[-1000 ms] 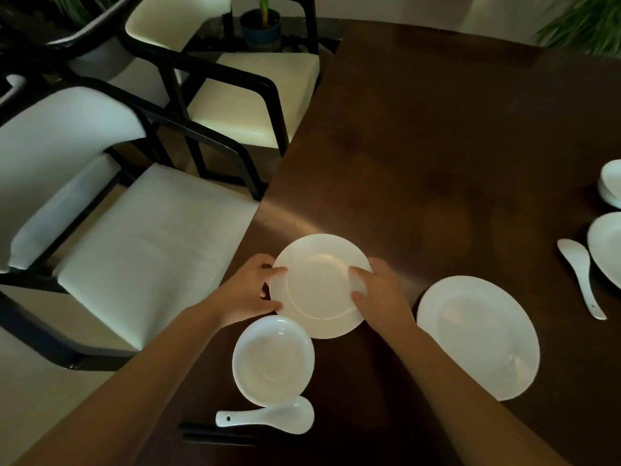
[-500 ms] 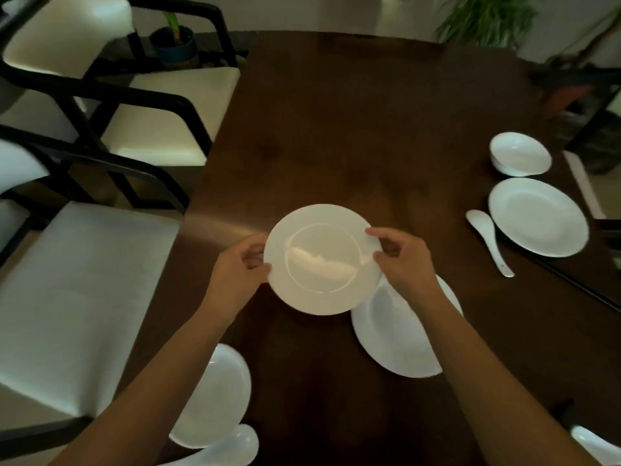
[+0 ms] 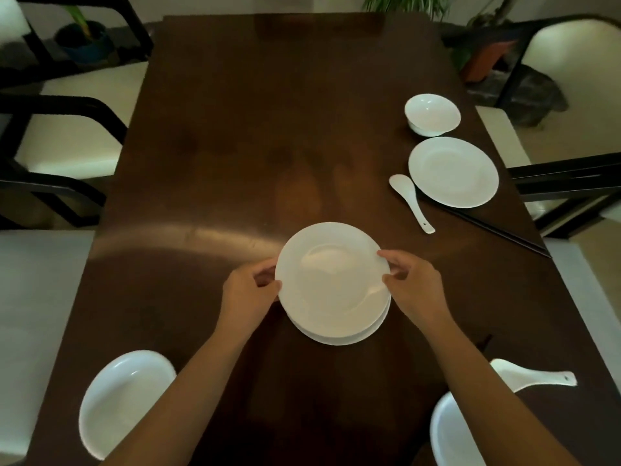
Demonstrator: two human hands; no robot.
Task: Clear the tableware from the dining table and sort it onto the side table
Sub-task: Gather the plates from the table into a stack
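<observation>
Both hands hold one white plate (image 3: 331,277) by its rim, my left hand (image 3: 250,294) on its left edge and my right hand (image 3: 411,285) on its right edge. It sits over a second white plate (image 3: 342,336), whose rim shows below it; whether they touch is unclear. On the dark dining table (image 3: 235,146), a white bowl (image 3: 122,398) lies near left, another bowl (image 3: 448,432) near right beside a white spoon (image 3: 534,378). At far right are a bowl (image 3: 431,114), a plate (image 3: 453,171), a spoon (image 3: 411,200) and black chopsticks (image 3: 497,230).
Cream chairs with black frames stand along the left side (image 3: 67,136) and the right side (image 3: 571,183) of the table. Potted plants (image 3: 84,38) sit on the floor beyond the far corners.
Both hands carried the held plate to the right and brought it over the second plate. The view swung right, bringing the near right bowl and spoon into sight.
</observation>
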